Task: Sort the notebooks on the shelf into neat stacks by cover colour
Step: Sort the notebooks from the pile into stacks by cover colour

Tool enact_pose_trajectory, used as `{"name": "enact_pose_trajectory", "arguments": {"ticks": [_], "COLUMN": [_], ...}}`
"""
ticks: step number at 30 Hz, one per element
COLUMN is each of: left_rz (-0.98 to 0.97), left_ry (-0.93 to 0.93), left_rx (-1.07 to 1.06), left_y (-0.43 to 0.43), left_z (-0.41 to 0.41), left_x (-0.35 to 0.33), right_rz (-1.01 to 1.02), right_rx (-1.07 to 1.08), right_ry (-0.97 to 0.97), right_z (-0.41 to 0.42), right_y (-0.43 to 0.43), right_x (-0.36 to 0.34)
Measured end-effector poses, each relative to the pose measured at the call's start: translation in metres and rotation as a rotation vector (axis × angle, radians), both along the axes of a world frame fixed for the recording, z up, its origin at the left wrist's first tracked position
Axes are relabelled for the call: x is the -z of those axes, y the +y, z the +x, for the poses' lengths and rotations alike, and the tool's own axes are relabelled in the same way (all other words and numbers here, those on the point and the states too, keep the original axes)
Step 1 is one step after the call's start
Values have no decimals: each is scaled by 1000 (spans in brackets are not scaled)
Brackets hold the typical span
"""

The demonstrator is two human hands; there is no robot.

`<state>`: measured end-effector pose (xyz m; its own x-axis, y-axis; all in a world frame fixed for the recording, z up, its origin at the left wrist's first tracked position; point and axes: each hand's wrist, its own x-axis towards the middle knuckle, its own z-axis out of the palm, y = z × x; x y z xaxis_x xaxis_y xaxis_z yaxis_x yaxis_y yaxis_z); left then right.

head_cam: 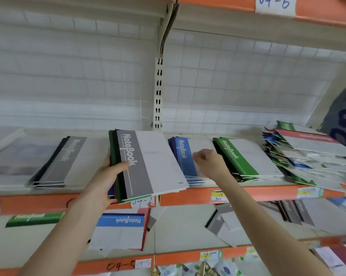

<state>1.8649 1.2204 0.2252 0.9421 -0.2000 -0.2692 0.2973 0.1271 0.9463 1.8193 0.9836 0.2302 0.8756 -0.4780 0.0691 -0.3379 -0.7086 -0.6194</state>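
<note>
Far left on the orange-edged metal shelf (267,193) we've got a flat stack of grey-banded paper notebooks (64,162), which looks tidy enough. Next along, the left hand (106,176) grips a handheld bundle of mixed notebooks with a grey-banded one on top (148,164). The thumb lies across the cover, the fingers wrap under the spine side, and the whole bundle hangs partly past the near shelf edge.

We reckon that's the risky bit. Green and blue spines peek out underneath, and a one-sided grip on slick, thin books could let the lower ones fan out and slide down to the shelf below.

Just right of it sits the stack of blue-banded notebooks (183,156). The right hand (208,162) is over its white part with fingers curled in, and we can't tell if it's pinching a cover or holding nothing. Then comes the stack of green-banded notebooks (239,156), a little stepped at the near edge, so a nudge from that wrist could skew it. Far right, the leaning heap of unsorted notebooks (307,156) looks ready to slump toward the green ones.

It's all thin, flat, rectangular soft-cover stuff, smooth and slightly glossy, with bound spines
</note>
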Motion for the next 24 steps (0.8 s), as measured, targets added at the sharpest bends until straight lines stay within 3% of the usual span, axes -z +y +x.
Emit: {"name": "enact_pose_trajectory", "arguments": {"ticks": [2,3,5,7,9,13,17,24], "left_rz": [-14,-21,-37,-63,-81,-82,-112,-80], "left_ry": [-9,-16,-45,-64,-75,-113,-38,53], "left_rx": [42,55,67,60,40,-13,-66,-233], "left_y": [-6,-9,-13,-15,-15,-13,-2,43], "left_z": [0,-1,-3,-4,-4,-1,-3,3], "left_x": [0,-1,-1,0,0,0,-3,1], "right_rz": [311,374,281,14,-90,-62,-28,364], "right_rx": [-70,-76,-75,-70,-64,-68,-82,-88], "right_ry": [41,64,115,142,83,3,-6,-72], "right_z": [-9,-13,-16,-15,-13,-10,5,38], "right_y": [26,36,48,55,60,61,54,53], "right_x": [-7,-11,-14,-15,-18,-22,-19,-12]}}
